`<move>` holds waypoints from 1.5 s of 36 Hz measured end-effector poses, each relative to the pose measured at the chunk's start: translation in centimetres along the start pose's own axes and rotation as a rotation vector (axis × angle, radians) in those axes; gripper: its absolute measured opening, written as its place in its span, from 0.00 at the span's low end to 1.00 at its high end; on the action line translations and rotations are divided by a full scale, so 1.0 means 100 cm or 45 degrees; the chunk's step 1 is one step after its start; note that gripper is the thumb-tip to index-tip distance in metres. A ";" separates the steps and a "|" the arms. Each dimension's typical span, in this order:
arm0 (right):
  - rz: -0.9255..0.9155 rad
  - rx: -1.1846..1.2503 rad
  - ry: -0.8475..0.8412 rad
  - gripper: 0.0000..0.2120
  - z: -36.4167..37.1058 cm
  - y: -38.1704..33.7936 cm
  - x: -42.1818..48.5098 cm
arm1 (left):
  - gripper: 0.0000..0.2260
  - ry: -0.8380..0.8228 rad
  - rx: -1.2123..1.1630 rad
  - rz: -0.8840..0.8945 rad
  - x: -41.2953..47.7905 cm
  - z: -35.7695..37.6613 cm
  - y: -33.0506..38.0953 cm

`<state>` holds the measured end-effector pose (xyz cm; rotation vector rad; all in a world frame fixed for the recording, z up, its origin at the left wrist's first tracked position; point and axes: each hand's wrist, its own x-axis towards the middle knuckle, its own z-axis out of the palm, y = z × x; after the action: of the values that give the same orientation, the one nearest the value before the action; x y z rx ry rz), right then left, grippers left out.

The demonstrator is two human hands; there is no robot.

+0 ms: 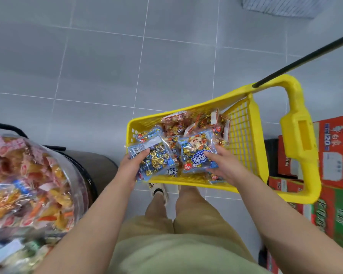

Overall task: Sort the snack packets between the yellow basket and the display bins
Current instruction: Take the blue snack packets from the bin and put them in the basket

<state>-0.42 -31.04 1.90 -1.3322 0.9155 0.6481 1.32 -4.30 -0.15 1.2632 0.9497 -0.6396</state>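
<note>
Looking down through the head camera, I have my left hand (131, 169) gripping one blue snack packet (152, 159) at the yellow basket (147, 119)'s near-left corner and my right hand (224, 167) gripping a second blue packet (198, 155) just inside its near rim. I judge the sorting far from done, since red packets (178, 123) and more blue ones lie heaped beyond my fingers, and the display bin (83, 186) sits well apart to the left of the left hand. Open floor (87, 76) lies left and ahead of the hands, while the basket handle (297, 135) and stacked cartons (337, 151) crowd the right hand's side.
</note>
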 end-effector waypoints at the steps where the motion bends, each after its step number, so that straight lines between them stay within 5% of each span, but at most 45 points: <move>1: -0.028 -0.020 -0.061 0.26 0.005 -0.003 -0.006 | 0.18 0.000 -0.004 0.020 -0.006 -0.002 0.004; 7: -0.234 -0.271 -0.239 0.32 0.047 -0.026 -0.036 | 0.19 0.070 -0.101 0.181 -0.045 -0.040 0.027; 10: -0.362 -0.346 -0.324 0.21 0.072 -0.041 -0.054 | 0.19 0.162 -0.151 0.292 -0.071 -0.070 0.035; 14: -0.525 -0.335 -0.443 0.10 0.105 -0.060 -0.076 | 0.30 0.356 -0.252 0.389 -0.114 -0.103 0.027; 17: -0.546 -0.304 -0.560 0.08 0.129 -0.064 -0.092 | 0.27 0.476 -0.372 0.396 -0.146 -0.119 0.002; 20: -0.496 -0.268 -0.697 0.06 0.155 -0.053 -0.108 | 0.19 0.609 -0.565 0.385 -0.175 -0.129 -0.029; 24: -0.327 -0.257 -0.869 0.05 0.192 -0.021 -0.129 | 0.25 0.758 -0.787 0.393 -0.216 -0.145 -0.073; 27: -0.171 -0.258 -0.982 0.05 0.220 0.013 -0.146 | 0.15 0.754 -0.997 0.484 -0.247 -0.159 -0.111; 35: 0.413 -0.612 -1.260 0.24 0.289 0.109 -0.214 | 0.21 0.989 -1.319 0.585 -0.323 -0.210 -0.197; 38: 0.529 -0.772 -1.289 0.08 0.309 0.143 -0.243 | 0.22 1.087 -1.418 0.557 -0.340 -0.238 -0.229; 44: 0.492 -1.050 -1.463 0.06 0.360 0.214 -0.284 | 0.29 1.255 -1.377 0.543 -0.377 -0.309 -0.283; 48: 0.310 -1.077 -1.382 0.09 0.402 0.261 -0.315 | 0.21 1.342 -1.255 0.554 -0.400 -0.367 -0.319; 52: 0.177 -0.967 -1.331 0.07 0.442 0.291 -0.348 | 0.41 1.355 -1.185 0.565 -0.426 -0.422 -0.340; 54: 0.090 -0.874 -1.331 0.07 0.462 0.296 -0.362 | 0.42 1.374 -1.173 0.569 -0.437 -0.447 -0.345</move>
<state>-35.33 22.63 16.80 -1.2668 -0.1473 1.5986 -59.60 27.43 19.46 0.8415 1.4953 0.8824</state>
